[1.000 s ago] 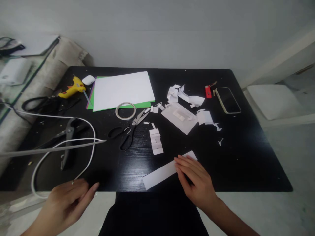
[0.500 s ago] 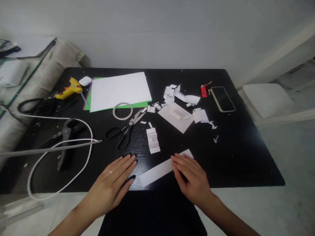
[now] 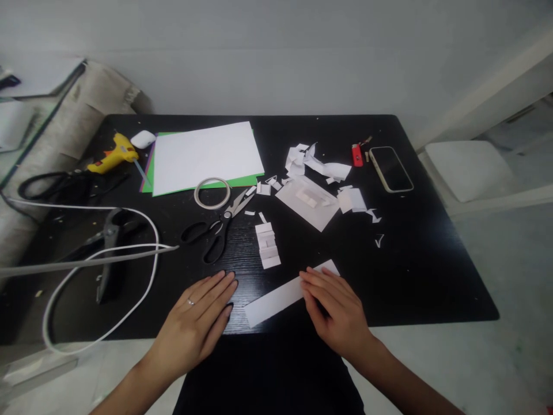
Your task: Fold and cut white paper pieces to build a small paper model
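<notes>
A white paper strip (image 3: 273,301) lies slanted on the black table (image 3: 415,253) near its front edge. My right hand (image 3: 337,308) rests over the strip's right part, fingers stretched out, hiding a piece of it. My left hand (image 3: 196,320), with a ring on one finger, lies flat on the table left of the strip, apart from it and holding nothing. Just beyond the strip sits a small folded white paper piece (image 3: 268,246). Scissors (image 3: 224,219) with black handles lie partly open beyond my left hand.
At the back are white paper sheets (image 3: 207,153) over coloured ones, a tape roll (image 3: 211,193) and a yellow glue gun (image 3: 114,154). Paper scraps (image 3: 319,164) surround a white card (image 3: 294,199). A red lighter (image 3: 356,155) and phone (image 3: 391,169) lie right; a white cable (image 3: 155,276) loops left.
The view has shifted slightly. Both hands stay in nearly the same places, and the strip and other things on the table have not moved.
</notes>
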A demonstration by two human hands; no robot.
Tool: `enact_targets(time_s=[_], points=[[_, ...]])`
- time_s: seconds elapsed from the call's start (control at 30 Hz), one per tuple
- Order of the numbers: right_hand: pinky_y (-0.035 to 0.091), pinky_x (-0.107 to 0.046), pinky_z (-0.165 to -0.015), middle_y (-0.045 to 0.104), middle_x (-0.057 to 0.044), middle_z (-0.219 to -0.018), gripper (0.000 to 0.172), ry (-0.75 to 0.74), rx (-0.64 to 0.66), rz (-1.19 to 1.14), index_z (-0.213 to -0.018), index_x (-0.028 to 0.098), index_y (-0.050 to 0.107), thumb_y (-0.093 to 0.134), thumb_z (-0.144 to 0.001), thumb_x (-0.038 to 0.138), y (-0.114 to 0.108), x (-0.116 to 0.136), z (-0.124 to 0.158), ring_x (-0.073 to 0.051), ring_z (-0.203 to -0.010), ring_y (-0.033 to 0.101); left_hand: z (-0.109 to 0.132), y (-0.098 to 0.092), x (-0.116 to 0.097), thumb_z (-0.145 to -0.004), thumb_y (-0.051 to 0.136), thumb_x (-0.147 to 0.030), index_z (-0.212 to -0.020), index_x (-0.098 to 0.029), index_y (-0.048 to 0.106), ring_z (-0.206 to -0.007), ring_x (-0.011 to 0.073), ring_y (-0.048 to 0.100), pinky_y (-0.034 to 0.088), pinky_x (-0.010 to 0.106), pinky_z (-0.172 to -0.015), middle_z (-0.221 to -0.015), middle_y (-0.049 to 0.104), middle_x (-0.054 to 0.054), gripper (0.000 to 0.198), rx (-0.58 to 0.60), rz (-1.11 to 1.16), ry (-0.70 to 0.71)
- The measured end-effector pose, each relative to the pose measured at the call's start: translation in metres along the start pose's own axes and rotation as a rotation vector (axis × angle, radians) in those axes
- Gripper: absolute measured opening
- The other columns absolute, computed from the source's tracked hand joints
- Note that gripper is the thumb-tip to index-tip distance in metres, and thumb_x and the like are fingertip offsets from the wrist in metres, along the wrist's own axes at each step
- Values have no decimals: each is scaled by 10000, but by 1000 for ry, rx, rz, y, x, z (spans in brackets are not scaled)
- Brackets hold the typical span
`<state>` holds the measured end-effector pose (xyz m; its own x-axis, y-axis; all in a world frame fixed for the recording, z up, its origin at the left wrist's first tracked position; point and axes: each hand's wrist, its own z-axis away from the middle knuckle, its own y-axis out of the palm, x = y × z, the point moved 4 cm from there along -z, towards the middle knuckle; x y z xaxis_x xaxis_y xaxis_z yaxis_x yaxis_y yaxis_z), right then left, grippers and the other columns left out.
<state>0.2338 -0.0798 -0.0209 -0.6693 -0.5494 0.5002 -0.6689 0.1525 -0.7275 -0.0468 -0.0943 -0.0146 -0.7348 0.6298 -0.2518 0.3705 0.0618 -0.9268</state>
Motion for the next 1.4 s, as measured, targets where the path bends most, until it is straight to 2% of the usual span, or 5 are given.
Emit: enact_targets(time_s=[0.17,0.5,0.73,1.0,1.4], points=[[642,-475,-1019,824,-67,-1154,263,0,11,10,-1169,183,738,667,-963,36,0,0,-1,-257,-1095,793,-9,3,-2,-998,592,-130,-1432,-148,612,-1333,314,645,560,458,-1030,-1451,683,127,434,10,-4,-52],[640,-478,-1012,824,-74,-1152,254,-6,15,16,-1158,174,727,681,-957,26,0,0,0,-250,-1098,790,-12,11,-4,-1014,571,-179,-1496,-131,541,-1396,341,573,486,468,-1053,-1531,613,141,486,32,-39,-127],[642,-480,-1007,821,-78,-1162,258,-12,22,25,-1173,167,724,682,-960,28,1,0,0,-248,-1103,786,-11,7,-2,-995,609,-158,-1398,-109,591,-1324,333,612,489,471,-1059,-1432,678,162,406,-22,-12,-116],[632,-474,-1017,820,-77,-1165,244,-15,8,23,-1155,173,728,666,-967,30,1,1,-1,-255,-1109,785,-26,9,3,-1007,595,-112,-1268,-123,635,-1128,284,669,510,430,-971,-1213,739,136,265,-79,-19,-104],[629,-482,-1020,819,-72,-1168,247,-7,10,8,-1161,177,733,649,-974,39,2,0,0,-260,-1118,782,-24,10,2,-1011,596,-104,-1271,-96,631,-1125,284,651,499,426,-992,-1183,717,144,262,-96,-15,-107]])
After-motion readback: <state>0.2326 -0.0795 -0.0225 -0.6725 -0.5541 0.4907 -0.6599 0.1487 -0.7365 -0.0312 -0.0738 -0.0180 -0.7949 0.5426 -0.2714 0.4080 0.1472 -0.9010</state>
